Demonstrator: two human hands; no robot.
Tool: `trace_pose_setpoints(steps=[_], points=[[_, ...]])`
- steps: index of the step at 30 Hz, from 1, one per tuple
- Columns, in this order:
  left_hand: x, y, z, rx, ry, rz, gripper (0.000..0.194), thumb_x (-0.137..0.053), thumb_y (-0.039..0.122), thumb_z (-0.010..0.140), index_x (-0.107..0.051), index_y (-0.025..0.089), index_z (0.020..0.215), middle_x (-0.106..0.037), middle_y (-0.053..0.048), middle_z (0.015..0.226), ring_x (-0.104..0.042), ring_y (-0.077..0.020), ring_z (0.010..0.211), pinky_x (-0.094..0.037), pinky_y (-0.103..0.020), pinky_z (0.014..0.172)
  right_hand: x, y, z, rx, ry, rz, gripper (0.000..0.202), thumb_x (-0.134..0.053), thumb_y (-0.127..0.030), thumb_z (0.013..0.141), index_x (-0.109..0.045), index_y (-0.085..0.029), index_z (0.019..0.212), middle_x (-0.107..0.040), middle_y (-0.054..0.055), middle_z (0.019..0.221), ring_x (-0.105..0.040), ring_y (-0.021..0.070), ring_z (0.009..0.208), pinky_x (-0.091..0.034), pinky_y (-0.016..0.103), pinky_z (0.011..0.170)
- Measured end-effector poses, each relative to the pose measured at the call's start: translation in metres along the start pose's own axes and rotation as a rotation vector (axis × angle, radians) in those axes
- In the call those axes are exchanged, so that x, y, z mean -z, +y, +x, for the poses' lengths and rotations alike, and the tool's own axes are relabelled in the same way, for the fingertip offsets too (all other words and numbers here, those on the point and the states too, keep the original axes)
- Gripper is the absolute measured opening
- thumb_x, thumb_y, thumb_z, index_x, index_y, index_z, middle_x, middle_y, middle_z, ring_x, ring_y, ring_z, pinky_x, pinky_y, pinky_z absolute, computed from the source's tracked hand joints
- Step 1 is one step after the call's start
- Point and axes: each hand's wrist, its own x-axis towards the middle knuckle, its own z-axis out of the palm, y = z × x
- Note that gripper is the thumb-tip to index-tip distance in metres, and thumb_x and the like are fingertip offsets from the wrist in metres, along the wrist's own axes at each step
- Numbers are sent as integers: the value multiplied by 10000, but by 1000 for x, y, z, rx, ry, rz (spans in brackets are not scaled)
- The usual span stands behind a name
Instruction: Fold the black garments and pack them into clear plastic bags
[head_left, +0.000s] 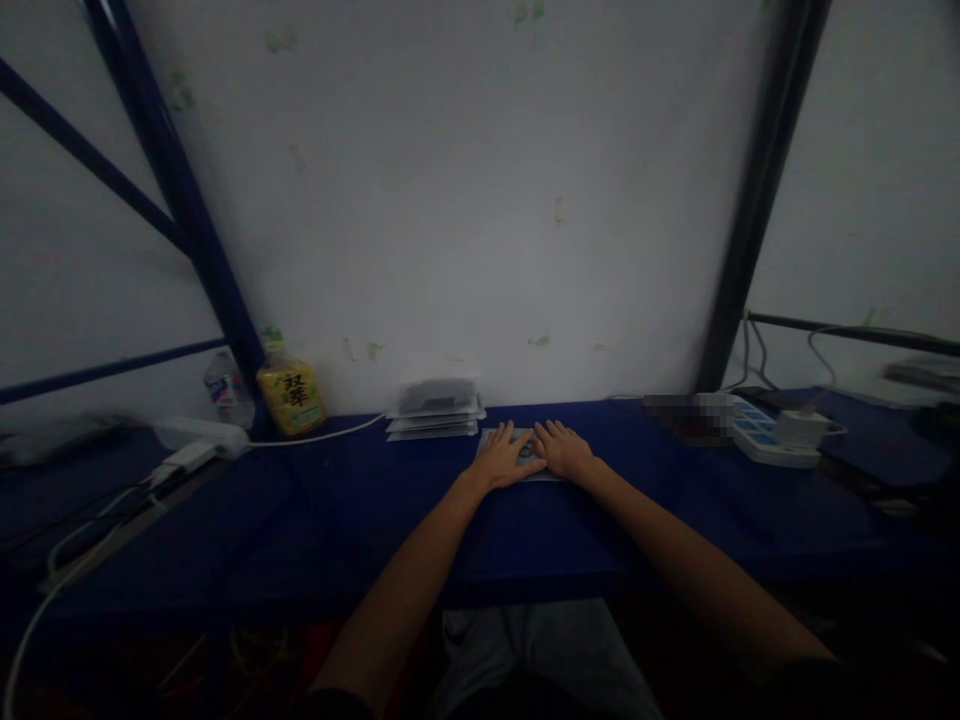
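A thin, flat grey packet (528, 449) with a dark round mark lies on the blue desk in front of me. My left hand (498, 461) rests flat on its left part, fingers stretched out and the thumb pointing right. On its right part lies my right hand (564, 453), palm down with the fingers extended. Both hands press on the packet without gripping it, and they cover much of its surface. Just left of it, a stack of similar flat packets (436, 405) in clear sleeves stands by the wall.
The blue desk (337, 520) meets a white wall behind. A yellow-filled bottle (292, 395) and a clear bottle (229, 390) stand at left, near a power strip (191, 437) with cables. At right is another power strip (772, 440) with a plugged-in adapter. Metal posts (765, 190) flank the desk.
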Motion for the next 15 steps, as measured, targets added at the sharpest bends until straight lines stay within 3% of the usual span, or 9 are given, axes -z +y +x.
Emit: trace_pose_setpoints(steps=[3,6,11,15], points=[[-3,4,0,-34,146,64,643,-414,645,884,-493,214,1355,-449,-138,1422,-375,-315,1337,-277,-431,1093,2,-1,8,-91,48,-44,521,-268,-381,981,-371,-150,1437,-412,186,1447,-351,320,1345,-327,485,1027],[-5,10,-3,-43,210,86,491,-421,524,927,-589,187,1241,-587,-131,1251,-525,-283,1180,-383,-396,1012,5,0,17,-133,166,-107,467,-273,-334,978,-512,-117,1316,-496,223,1349,-407,351,1277,-403,497,929],[-6,13,-2,-20,183,72,501,-457,524,898,-587,181,1238,-589,-131,1250,-555,-297,1137,-431,-407,972,8,2,33,-26,221,-121,336,-336,-164,937,-632,-133,1095,-618,192,1128,-569,276,1051,-468,368,804],[-14,5,15,30,163,95,504,-388,458,928,-524,168,1317,-518,-135,1360,-465,-301,1261,-373,-427,1039,4,0,45,-94,221,-97,306,-370,-181,934,-636,-146,1081,-633,177,1077,-608,240,976,-476,322,782]])
